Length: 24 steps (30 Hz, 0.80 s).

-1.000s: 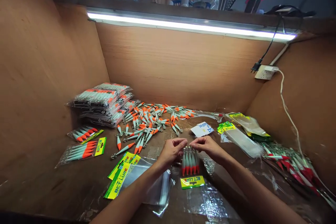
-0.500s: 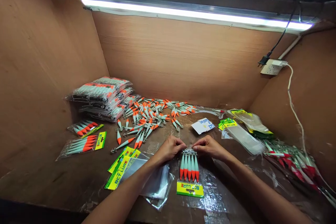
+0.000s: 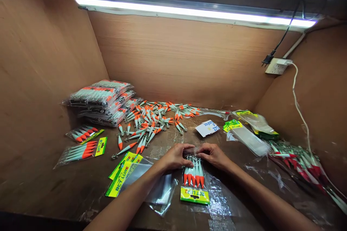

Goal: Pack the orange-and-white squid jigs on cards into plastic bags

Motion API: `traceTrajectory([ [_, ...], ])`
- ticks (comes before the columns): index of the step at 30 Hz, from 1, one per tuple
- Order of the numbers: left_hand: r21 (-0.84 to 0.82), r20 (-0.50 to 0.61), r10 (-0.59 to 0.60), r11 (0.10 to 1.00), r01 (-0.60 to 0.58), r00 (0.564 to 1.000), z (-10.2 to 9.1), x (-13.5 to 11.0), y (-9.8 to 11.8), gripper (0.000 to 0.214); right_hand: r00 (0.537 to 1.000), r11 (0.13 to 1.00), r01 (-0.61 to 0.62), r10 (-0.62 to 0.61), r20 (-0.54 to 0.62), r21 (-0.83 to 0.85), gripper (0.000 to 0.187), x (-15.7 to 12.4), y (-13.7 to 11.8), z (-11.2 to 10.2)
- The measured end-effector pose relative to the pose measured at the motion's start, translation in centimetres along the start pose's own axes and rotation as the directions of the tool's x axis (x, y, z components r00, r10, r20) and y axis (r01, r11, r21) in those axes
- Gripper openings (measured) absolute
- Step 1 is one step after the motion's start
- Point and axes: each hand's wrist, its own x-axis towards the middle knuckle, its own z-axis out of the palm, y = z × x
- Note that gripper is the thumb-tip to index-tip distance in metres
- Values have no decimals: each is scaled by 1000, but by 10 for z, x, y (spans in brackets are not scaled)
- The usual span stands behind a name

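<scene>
A clear plastic lure pack (image 3: 193, 178) lies on the worktop in front of me, its yellow-green BCT LURE header towards me. Inside, several pale fishing lures with orange tips sit side by side, hooks at the far end. My left hand (image 3: 177, 157) grips the far left of the pack, thumb over the lures and index finger along the plastic end. With fingers curled, my right hand (image 3: 213, 155) pinches the same end from the right. Left of the pack, empty header bags (image 3: 151, 180) lie overlapped, partly behind my left forearm.
Loose lures (image 3: 149, 119) are heaped at the back. Bundled lure packs (image 3: 100, 97) are stacked at left, above a filled pack (image 3: 81, 150). A handwritten card (image 3: 207, 129), more empty bags (image 3: 251, 139) and red-and-white lures (image 3: 300, 166) lie right. A white cable (image 3: 299, 108) hangs down.
My left hand has opened its pinch wider, its thumb coming down over the lures. Both hands have shifted slightly nearer me at the pack's far end. The view has moved slightly.
</scene>
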Motion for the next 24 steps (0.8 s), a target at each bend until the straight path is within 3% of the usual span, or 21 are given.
traceTrajectory([
  [3,48,-7,-9,999,10,1000,1,-4,5,65,997,998,56,-57,-61,-18,24,-5,0,3],
  [7,236,-62,20,972,-5,998,3,-12,7,56,964,954,233,-252,-81,-188,26,-17,4,7],
  [14,630,40,141,765,-134,989,9,-19,12,34,848,650,439,-528,47,-620,37,-36,17,3],
  [18,765,197,175,587,-263,965,3,-37,21,47,810,507,516,-550,201,-690,41,-45,22,-9],
  [21,778,313,147,527,-342,938,-7,-57,27,70,821,515,528,-513,251,-676,44,-54,21,-17],
  [24,751,347,70,576,-322,935,-15,-70,31,71,858,631,500,-451,244,-593,44,-61,15,-19],
])
